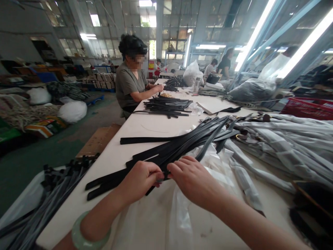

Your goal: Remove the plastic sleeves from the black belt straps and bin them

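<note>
My left hand [142, 180] and my right hand [191, 178] meet over the near part of the table, both closed with thumb and fingers pinched. Between their fingertips is a small dark piece of a black strap [149, 191]; most of it is hidden by my fingers. Just beyond my hands lies a fanned pile of long, flat black straps [179, 144], their squared ends towards the left. Clear plastic film [182, 211] lies on the table under my right wrist.
Several plastic-wrapped straps with buckles [275, 139] heap on the right of the white table [125, 125]. A bin of dark straps [33, 194] stands at the left edge. Across the table, a co-worker [131, 80] handles something near another pile of black straps [166, 105].
</note>
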A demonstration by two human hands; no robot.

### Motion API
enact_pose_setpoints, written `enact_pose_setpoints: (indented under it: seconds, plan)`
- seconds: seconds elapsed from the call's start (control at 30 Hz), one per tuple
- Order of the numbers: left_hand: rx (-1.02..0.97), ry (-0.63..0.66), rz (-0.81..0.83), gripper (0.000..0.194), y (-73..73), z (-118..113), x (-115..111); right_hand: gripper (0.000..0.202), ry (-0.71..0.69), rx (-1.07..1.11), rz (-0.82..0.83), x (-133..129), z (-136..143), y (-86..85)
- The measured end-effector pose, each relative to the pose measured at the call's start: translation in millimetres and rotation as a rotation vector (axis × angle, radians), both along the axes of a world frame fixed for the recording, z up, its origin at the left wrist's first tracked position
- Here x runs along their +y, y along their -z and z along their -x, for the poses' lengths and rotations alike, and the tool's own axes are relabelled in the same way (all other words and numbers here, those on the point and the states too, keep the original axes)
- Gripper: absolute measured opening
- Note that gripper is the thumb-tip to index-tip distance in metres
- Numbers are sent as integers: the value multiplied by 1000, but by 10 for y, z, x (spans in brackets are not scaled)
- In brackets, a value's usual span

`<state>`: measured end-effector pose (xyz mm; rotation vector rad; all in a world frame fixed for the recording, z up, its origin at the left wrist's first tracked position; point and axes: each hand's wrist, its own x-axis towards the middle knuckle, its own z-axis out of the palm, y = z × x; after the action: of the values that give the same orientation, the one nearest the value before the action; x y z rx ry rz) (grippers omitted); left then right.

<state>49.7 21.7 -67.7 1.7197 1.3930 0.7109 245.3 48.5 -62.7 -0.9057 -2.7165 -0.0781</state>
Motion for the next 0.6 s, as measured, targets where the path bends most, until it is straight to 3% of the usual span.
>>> enact_pose_setpoints:
  seconds: [0.13, 0.27, 0.37, 0.47, 0.6]
  plan:
    - [-125, -214, 152, 24, 28, 25, 22, 19, 108, 18, -28, 222, -120, 12]
    - [-216, -241, 208, 21, 28, 16, 46, 22, 132, 84, 55, 248, -123, -36]
    - [-207, -166, 169, 22, 17, 2, 40, 21, 76, 126, 78, 99, -37, -66]
    - [-109, 3, 95, 17, -10, 6, 24, 21, -3, 125, 74, -27, 32, -53]
    - [-62, 192, 128, 19, -87, 52, -1, 22, -48, 90, 67, 12, 18, -5]
